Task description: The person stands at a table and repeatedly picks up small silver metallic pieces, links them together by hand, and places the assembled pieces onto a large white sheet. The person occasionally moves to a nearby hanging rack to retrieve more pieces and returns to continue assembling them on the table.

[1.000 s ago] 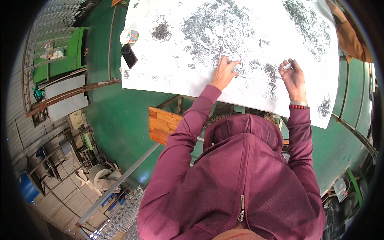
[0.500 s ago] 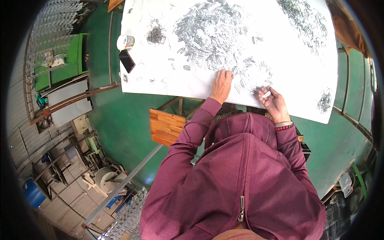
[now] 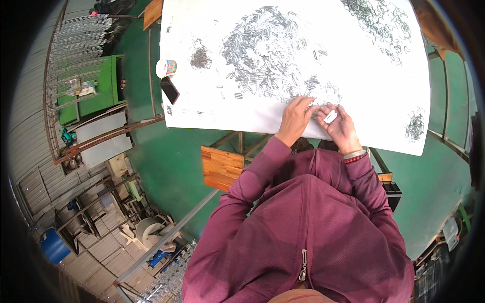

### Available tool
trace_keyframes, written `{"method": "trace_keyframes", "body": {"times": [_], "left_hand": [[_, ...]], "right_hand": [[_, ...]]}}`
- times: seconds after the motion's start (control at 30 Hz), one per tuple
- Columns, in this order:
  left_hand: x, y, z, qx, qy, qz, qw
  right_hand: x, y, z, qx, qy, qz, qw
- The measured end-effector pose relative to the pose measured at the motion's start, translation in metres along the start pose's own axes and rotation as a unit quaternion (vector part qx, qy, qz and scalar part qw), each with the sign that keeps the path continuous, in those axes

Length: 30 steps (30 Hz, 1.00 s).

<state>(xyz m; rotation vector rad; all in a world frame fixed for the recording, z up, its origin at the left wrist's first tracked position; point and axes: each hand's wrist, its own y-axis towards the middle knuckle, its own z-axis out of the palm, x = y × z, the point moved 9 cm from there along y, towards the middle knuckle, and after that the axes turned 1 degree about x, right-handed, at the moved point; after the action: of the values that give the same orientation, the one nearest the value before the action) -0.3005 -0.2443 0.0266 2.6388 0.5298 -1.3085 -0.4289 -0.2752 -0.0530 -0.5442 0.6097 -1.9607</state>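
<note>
My right hand [image 3: 344,132], palm up with curled fingers, holds a small stack of shiny elongated metal loops [image 3: 330,116]. Close beside it is my left hand [image 3: 295,122], its fingers bent and drawn together near the right fingertips; whatever it pinches is too small to make out. Both hands are over the near edge of a white-topped table [image 3: 237,112]. Just beyond them lies a loose scatter of similar loops [image 3: 328,92]. A large heap of these metal loops [image 3: 265,48] spreads farther back.
At the table's left edge are a small tub [image 3: 165,68] and a dark phone [image 3: 170,91]. A dark clump of wire pieces [image 3: 201,58] lies near them. More dark pieces [image 3: 381,25] spread at the far right, with a small pile [image 3: 415,126] at the near right. A wooden board [image 3: 222,168] is below the table.
My left hand has moved right from the heap's near edge to meet the right hand. The right hand has drawn slightly left, still holding the loops. The view has shifted a little.
</note>
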Motion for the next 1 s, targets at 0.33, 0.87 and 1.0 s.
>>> {"method": "trace_keyframes", "body": {"times": [0.33,0.87,1.0], "left_hand": [[0.014,0.011,0.065,0.008,0.115,0.042,0.992],[0.083,0.034,-0.041,-0.079,0.255,-0.053,0.962],[0.056,0.045,-0.012,-0.027,0.200,0.047,0.978]], "right_hand": [[0.066,-0.018,-0.030,-0.049,-0.012,-0.069,0.996],[0.075,-0.041,-0.032,-0.043,-0.137,-0.101,0.984],[0.076,-0.046,-0.026,-0.046,-0.166,-0.099,0.980]]}}
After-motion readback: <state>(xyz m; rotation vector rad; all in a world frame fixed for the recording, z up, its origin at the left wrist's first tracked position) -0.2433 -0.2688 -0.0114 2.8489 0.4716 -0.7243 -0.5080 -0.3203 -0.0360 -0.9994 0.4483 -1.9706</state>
